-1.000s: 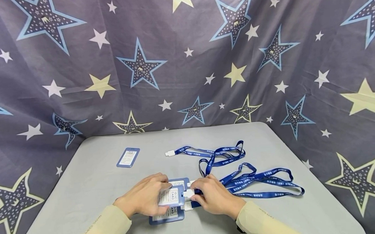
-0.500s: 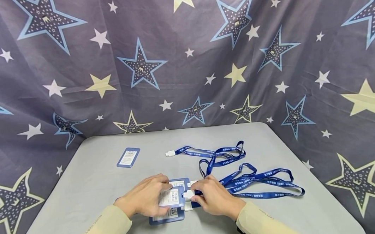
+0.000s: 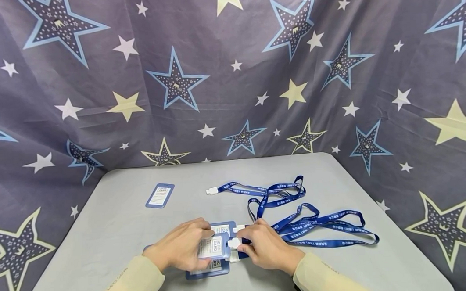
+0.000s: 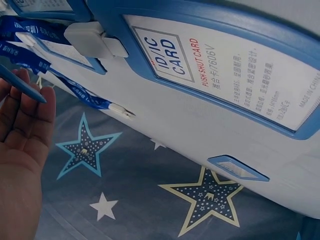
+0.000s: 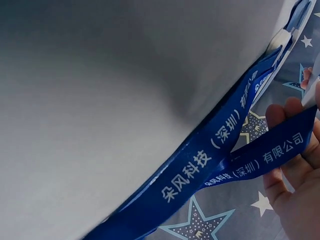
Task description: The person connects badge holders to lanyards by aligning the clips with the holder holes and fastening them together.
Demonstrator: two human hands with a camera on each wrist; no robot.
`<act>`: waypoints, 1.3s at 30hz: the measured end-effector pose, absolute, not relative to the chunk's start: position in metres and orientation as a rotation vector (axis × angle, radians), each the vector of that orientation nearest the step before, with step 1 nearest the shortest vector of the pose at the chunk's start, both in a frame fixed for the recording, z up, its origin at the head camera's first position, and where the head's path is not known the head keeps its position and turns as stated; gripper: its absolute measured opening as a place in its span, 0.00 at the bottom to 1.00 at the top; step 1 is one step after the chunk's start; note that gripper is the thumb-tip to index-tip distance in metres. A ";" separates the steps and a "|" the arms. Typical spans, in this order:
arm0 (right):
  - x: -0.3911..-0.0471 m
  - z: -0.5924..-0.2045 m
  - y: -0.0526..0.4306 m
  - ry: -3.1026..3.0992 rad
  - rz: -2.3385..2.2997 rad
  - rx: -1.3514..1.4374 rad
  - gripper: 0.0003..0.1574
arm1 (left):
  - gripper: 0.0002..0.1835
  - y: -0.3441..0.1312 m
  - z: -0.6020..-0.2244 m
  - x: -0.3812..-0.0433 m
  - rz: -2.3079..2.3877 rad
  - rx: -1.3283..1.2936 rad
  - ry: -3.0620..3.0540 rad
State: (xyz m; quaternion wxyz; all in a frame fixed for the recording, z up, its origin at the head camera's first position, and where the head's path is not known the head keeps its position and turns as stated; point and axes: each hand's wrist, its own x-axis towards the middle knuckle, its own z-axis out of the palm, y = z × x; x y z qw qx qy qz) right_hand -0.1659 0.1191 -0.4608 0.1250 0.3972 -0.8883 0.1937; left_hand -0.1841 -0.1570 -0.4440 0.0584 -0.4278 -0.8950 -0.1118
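Observation:
My left hand (image 3: 183,245) grips a blue-framed ID card holder (image 3: 210,247) with its slotted end facing right. In the left wrist view, that hand (image 4: 22,135) has the holder's blue edge (image 4: 30,90) between thumb and fingers. My right hand (image 3: 267,244) pinches a blue lanyard at its white plastic clip (image 3: 234,243). The clip meets the holder's slotted end; whether it is hooked through cannot be told. In the right wrist view, the lanyard strap (image 5: 270,150) runs across the right fingers (image 5: 285,192). Below the held holder, another holder (image 3: 208,270) lies on the table, joined to a white clip (image 4: 90,40).
A further holder (image 3: 226,226) lies just behind the hands, beside a white clip. One loose card holder (image 3: 160,196) sits at the back left. A lanyard (image 3: 275,189) with a free white clip (image 3: 211,191) lies behind; more lanyard loops (image 3: 332,228) spread right on the grey table (image 3: 122,221).

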 end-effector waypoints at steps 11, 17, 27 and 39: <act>-0.166 -0.462 0.119 -2.576 0.536 1.169 0.07 | 0.29 -0.156 -0.443 -0.184 -0.341 -1.306 -2.712; -0.165 -0.461 0.119 -2.572 0.523 1.173 0.07 | 0.32 -0.154 -0.442 -0.183 -0.342 -1.311 -2.734; -0.163 -0.460 0.121 -2.554 0.508 1.165 0.11 | 0.30 -0.153 -0.439 -0.184 -0.314 -1.334 -2.712; -0.163 -0.463 0.122 -2.527 0.504 1.169 0.15 | 0.30 -0.151 -0.437 -0.184 -0.318 -1.346 -2.747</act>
